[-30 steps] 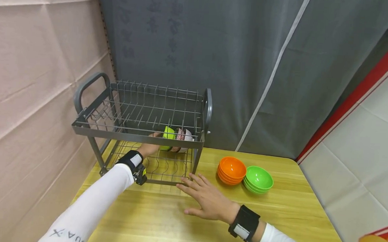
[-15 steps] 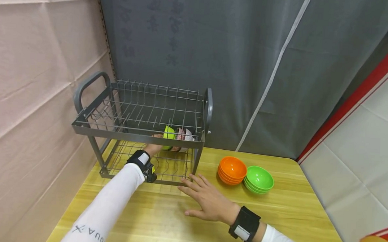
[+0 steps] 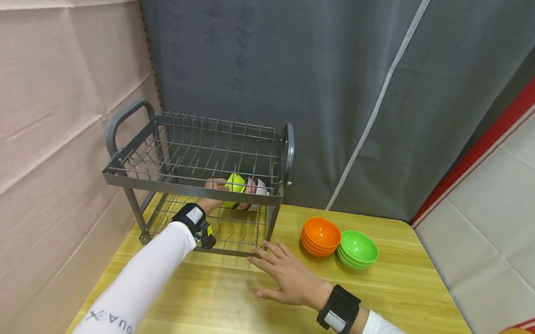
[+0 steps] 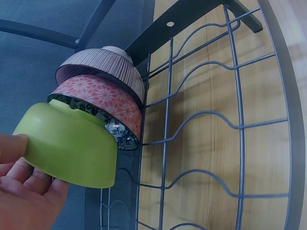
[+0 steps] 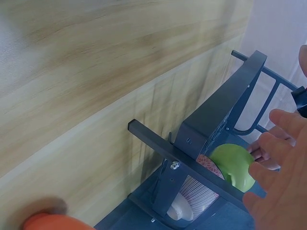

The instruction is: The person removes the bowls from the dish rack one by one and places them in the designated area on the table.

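My left hand point(image 4: 29, 187) reaches into the lower shelf of a grey dish rack point(image 3: 190, 188) and grips a lime-green bowl point(image 4: 72, 143) by its edge, thumb on one side and fingers beneath. Right beside that bowl, a pink patterned bowl point(image 4: 103, 98) and a white striped bowl point(image 4: 105, 64) stand on their sides in the wire shelf. Part of a dark floral inside point(image 4: 122, 134) shows below the pink one. My right hand point(image 3: 289, 275) hovers with spread fingers near the rack's front right corner, holding nothing.
To the right of the rack, a stack of orange bowls point(image 3: 320, 236) stands against a stack of green bowls point(image 3: 358, 248) on the wooden table point(image 3: 405, 292). A grey curtain point(image 3: 324, 90) hangs behind; a pale cloth wall point(image 3: 49, 127) is at the left.
The lime-green bowl has tilted in my left hand, its rounded side turning more toward the head camera. My left forearm first shifted right, then slightly back. My right hand stays nearly still.
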Tool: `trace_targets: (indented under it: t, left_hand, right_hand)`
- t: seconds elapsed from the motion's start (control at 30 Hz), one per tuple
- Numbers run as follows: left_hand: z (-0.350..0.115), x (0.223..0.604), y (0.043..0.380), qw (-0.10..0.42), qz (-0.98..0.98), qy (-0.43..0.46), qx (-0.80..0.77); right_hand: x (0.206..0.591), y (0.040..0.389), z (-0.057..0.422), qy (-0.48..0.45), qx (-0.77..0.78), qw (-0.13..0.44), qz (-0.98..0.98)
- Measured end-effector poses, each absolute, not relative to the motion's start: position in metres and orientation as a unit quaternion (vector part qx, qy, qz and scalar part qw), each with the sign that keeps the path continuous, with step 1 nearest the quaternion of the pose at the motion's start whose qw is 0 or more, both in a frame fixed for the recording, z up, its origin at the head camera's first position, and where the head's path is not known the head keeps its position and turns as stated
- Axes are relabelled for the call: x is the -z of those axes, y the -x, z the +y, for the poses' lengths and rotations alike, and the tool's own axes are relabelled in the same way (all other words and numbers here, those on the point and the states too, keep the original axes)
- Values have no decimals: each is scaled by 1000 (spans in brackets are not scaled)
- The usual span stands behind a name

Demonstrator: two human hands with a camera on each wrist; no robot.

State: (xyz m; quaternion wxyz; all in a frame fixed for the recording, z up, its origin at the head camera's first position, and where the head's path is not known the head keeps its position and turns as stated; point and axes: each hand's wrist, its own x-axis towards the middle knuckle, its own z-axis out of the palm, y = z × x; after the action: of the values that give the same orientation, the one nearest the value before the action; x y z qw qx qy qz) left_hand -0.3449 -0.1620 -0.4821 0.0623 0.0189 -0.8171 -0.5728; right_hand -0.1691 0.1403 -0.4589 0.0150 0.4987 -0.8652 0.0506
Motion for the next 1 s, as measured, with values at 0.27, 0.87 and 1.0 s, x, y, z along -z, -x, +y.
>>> trace_targets:
  t: [0.27,0.87,1.0]
  left_hand:
    - [-165,451,326,62,-823,-14,565]
    - [-164,411,280,60,-905,32,420]
    - [-165,419,275,114,-930,72,341]
  right_hand:
    - [457,170,140,-496,-48,8,-867]
    - [456,169,138,-498,-47,8,-866]
    - [457,171,137,-497,-49,8,-867]
